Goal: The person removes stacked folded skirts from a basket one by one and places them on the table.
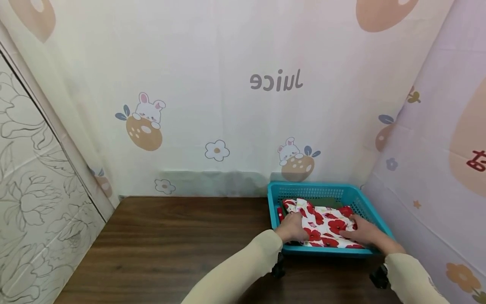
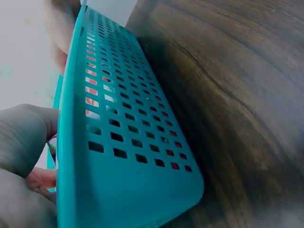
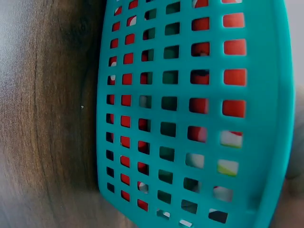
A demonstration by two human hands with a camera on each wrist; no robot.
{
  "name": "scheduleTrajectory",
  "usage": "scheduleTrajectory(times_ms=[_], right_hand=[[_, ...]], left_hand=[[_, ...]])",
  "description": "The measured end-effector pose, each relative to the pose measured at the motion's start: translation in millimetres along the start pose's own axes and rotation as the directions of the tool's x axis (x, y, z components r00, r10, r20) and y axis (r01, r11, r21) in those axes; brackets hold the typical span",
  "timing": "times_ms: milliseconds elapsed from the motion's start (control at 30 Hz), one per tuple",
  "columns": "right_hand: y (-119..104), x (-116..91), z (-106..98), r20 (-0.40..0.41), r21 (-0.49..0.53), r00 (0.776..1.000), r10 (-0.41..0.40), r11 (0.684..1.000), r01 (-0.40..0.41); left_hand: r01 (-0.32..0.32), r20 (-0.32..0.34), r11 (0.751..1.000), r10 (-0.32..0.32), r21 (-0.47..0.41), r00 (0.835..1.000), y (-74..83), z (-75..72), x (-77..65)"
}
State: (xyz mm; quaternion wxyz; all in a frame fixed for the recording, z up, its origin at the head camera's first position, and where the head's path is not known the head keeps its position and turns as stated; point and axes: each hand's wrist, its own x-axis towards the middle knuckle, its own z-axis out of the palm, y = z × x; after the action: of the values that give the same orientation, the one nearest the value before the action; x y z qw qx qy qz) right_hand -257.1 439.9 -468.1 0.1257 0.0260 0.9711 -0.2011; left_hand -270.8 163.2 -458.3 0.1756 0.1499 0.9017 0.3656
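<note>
Floral cloth [image 1: 322,221] is contained in the blue basket [image 1: 326,251], its long axis laid roughly left to right between the left hand [image 1: 293,228] and right hand [image 1: 362,232], neither clearly nearer. Both ends are touched; whether either is pinched cannot be told. Green cloth [image 1: 327,202] is seen beyond; the near rim is reached over.

Softly lit behind the teal basket [image 1: 322,250], shadowed on the counter [image 1: 322,274] before it, bleached beyond it in left wrist view, glare-paled beside it in right wrist view
</note>
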Motion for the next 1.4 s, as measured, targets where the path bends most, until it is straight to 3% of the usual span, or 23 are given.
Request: scheduleTrajectory(times_ms=[267,467,567,800,1100,1400], right_hand=[[-6,-1,-4,-0.028,0.012,0.998,-0.057,0.998,0.057],[-6,-2,0,0.030,0.059,0.988,-0.152,0.987,0.150],[-7,-2,2,0.022,0.062,0.985,-0.173,0.983,0.172],[-10,-1,4,-0.073,0.086,0.990,-0.122,0.988,0.128],[-20,-1,1,-0.112,0.091,0.986,-0.121,0.987,0.131],[-30,6,0,-0.166,0.098,0.978,-0.127,0.985,0.145]], left_hand=[[-0.010,0.018,0.995,0.012,-0.100,1.000,-0.1,-0.8,1.4],[0.028,0.060,0.980,-0.017,-0.196,0.998,-0.3,-2.0,-5.0],[0.016,0.049,0.984,-0.007,-0.176,0.999,0.1,-1.3,-5.6],[-0.022,-0.002,0.990,0.022,-0.141,1.000,-0.9,-3.1,-3.8],[-0.097,-0.087,0.989,0.088,-0.108,0.992,-3.6,-18.8,1.8],[-0.097,-0.133,0.990,0.084,-0.098,0.988,-7.3,-22.9,6.8]])
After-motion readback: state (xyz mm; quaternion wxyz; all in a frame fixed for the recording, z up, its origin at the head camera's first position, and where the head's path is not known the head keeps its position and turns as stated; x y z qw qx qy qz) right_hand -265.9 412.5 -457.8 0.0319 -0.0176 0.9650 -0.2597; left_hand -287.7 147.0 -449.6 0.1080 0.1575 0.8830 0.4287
